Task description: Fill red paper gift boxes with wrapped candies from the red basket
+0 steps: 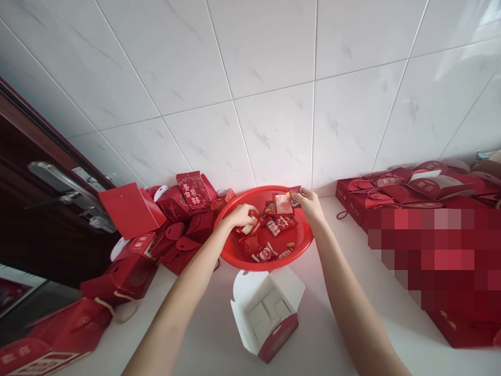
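A red plastic basket [230, 256] stands against the tiled wall with several wrapped sweets and packets in it. My left hand [243, 215] reaches over its left side, fingers closed on a red and cream wrapped piece [249, 228]. Over the right rim, my right hand [307, 202] pinches a dark red packet [295, 190]; a pale pink packet [284, 204] lies just left of it. In front of the basket sits an open box [278, 337], white inside and red outside, its flaps spread and no sweets visible in it.
Many red gift boxes [188, 230] are piled on the left, some with rope handles. More red boxes [422, 183] fill a large red carton at the right, partly pixelated. A door handle [58, 177] shows at far left.
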